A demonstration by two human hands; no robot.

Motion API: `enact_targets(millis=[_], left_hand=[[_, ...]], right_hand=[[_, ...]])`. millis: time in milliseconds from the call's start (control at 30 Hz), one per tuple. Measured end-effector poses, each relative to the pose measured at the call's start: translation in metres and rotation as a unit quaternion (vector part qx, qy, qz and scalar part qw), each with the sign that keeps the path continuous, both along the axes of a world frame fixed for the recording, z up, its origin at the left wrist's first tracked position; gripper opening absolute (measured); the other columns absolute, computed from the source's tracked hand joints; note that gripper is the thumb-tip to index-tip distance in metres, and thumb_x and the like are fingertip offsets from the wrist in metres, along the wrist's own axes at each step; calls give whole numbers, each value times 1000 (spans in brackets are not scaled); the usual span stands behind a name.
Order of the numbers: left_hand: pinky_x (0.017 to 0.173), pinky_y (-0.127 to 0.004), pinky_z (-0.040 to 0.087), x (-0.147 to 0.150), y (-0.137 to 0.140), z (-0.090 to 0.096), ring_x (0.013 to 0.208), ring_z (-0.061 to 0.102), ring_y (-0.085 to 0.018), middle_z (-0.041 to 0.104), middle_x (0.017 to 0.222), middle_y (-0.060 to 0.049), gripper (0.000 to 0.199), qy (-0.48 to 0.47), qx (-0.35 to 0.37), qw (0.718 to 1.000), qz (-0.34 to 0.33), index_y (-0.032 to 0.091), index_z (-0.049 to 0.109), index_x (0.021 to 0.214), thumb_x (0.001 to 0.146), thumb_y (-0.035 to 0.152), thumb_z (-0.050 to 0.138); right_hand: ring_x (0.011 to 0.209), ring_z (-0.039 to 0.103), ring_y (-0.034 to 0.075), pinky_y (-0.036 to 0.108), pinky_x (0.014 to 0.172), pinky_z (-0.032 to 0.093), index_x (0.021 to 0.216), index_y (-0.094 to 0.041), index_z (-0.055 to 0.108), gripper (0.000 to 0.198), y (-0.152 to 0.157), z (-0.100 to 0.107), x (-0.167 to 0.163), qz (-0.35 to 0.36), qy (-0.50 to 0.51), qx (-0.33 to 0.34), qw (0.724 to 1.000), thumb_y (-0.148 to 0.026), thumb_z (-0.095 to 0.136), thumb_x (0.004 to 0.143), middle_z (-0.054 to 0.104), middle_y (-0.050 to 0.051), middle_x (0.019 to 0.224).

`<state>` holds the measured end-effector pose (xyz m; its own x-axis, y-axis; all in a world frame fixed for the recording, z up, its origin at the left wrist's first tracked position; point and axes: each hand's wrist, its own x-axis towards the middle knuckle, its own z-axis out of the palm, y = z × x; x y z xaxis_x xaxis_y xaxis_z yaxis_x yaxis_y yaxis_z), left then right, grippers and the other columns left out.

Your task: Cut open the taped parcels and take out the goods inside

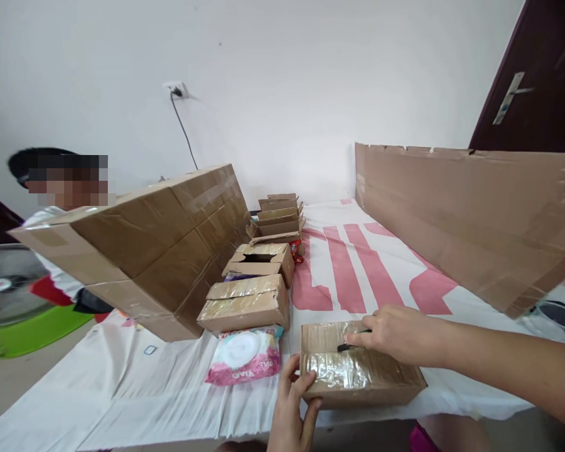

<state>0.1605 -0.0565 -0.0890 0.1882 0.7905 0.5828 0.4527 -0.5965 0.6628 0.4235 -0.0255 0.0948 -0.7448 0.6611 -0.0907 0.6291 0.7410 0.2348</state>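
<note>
A taped cardboard box (358,370) lies at the table's near edge, its shiny tape catching the light. My left hand (294,402) grips the box's left end, fingers on the top edge and the front corner. Over the middle of the box's top, my right hand (388,334) is closed around a slim black box cutter (346,346). The cutter's tip is at the seam by the tape; its blade is too small to make out. Left of the box sits a pink and white pack of wipes (245,355).
Behind the wipes, a closed taped box (247,301), a box with a hole in its top (258,258) and opened boxes (277,220) form a row. A large carton (169,226) stands left, a tall cardboard panel (456,213) right. A person (51,213) is beyond the carton, near a fan (9,285).
</note>
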Motion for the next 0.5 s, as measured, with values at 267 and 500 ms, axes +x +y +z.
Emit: enact_targets(millis=[267,500], left_hand=[[100,-46,44,4,1,-4,131,43,-29,39,141,-14,26,-21,-5,1000,9,24,52,118,93,26,45],[102,-46,42,4,2,-9,132,43,-28,39,142,-13,29,-27,-4,1000,10,26,50,122,94,26,44]], right_hand=[[47,52,12,27,45,19,120,-34,61,49,-20,-2,55,-29,31,29,999,-3,50,84,62,-2,64],[50,52,13,27,48,23,129,-38,52,57,-32,-5,70,-67,46,60,995,-3,48,85,59,-3,67]])
